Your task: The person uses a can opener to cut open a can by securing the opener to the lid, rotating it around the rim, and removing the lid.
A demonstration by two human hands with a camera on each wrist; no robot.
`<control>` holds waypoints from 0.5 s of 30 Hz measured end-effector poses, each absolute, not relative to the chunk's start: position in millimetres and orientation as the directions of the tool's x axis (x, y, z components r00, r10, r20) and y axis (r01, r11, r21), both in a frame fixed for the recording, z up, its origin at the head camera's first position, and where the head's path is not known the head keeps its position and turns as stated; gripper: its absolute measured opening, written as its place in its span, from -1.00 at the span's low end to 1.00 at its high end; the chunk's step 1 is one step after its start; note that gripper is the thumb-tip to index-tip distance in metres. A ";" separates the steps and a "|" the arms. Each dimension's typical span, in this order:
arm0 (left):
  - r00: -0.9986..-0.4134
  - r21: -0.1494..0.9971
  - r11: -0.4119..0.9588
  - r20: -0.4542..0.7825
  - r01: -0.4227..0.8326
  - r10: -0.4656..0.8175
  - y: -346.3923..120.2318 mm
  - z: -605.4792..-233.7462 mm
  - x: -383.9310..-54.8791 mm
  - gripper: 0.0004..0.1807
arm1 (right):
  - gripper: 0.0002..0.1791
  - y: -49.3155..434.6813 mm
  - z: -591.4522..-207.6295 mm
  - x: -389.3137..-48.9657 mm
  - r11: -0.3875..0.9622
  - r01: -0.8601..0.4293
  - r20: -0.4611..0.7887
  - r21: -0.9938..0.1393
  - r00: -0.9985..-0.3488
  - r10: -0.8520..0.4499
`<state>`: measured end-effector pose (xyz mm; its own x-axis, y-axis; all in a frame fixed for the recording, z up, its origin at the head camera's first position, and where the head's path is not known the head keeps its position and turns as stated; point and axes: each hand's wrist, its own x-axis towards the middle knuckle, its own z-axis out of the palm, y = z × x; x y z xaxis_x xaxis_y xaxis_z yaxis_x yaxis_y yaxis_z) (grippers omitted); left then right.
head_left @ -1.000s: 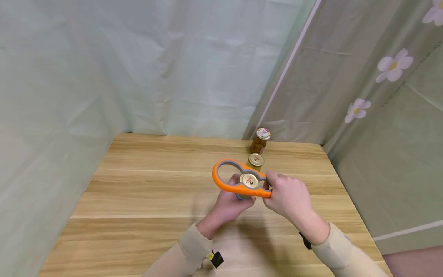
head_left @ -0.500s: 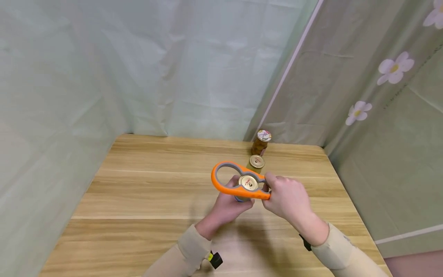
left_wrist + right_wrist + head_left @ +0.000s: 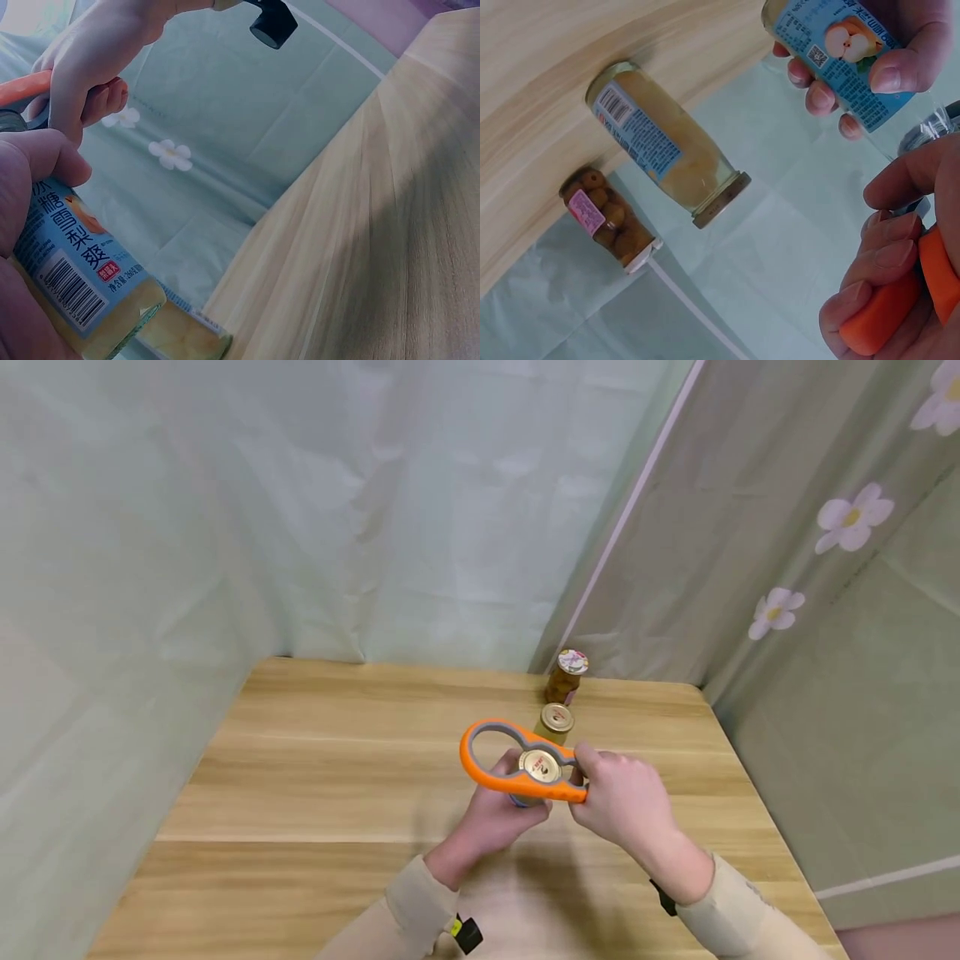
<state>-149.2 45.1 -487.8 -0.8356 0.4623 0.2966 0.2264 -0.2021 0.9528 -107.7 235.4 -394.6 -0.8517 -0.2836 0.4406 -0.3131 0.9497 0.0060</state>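
Observation:
My left hand grips a glass jar with a blue label and pale contents, holding it above the table. Its gold lid faces up, inside the smaller opening of an orange and grey jar opener. With curled fingers, my right hand holds the opener's handle end at the right. The larger loop extends left past the lid and has nothing in it. In the right wrist view, the opener's orange handles lie within the right hand's fingers, and the label shows a cut pear.
Just behind the held jar stands a similar blue-labelled jar with a gold lid. Further back is a smaller jar of brown round pieces with a patterned lid. Pale curtains border the wooden table at the back and sides.
The head view has tilted up slightly, so everything sits a little lower in it. The hands, jar and opener keep nearly the same arrangement.

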 end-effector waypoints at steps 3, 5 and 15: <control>-0.844 0.958 -0.198 0.276 0.206 0.460 45.0 -490.8 -145.5 -0.45 | -0.72 235.3 -397.1 -104.4 0.950 -0.311 0.428 -0.001 -0.859 -0.280; -0.848 0.960 -0.196 0.269 0.199 0.456 45.0 -492.4 -143.9 -0.45 | -0.72 235.1 -397.7 -103.1 0.951 -0.308 0.420 -0.003 -0.864 -0.278; -0.848 0.958 -0.185 0.281 0.219 0.449 45.8 -487.0 -145.4 -0.43 | -0.71 236.2 -395.5 -106.3 0.941 -0.337 0.471 0.023 -0.827 -0.308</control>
<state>-145.4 45.8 -487.0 -0.8481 0.4494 0.2807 0.2190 -0.1850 0.9580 -106.3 236.2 -395.5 -0.8267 -0.3076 0.4712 -0.3372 0.9411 0.0227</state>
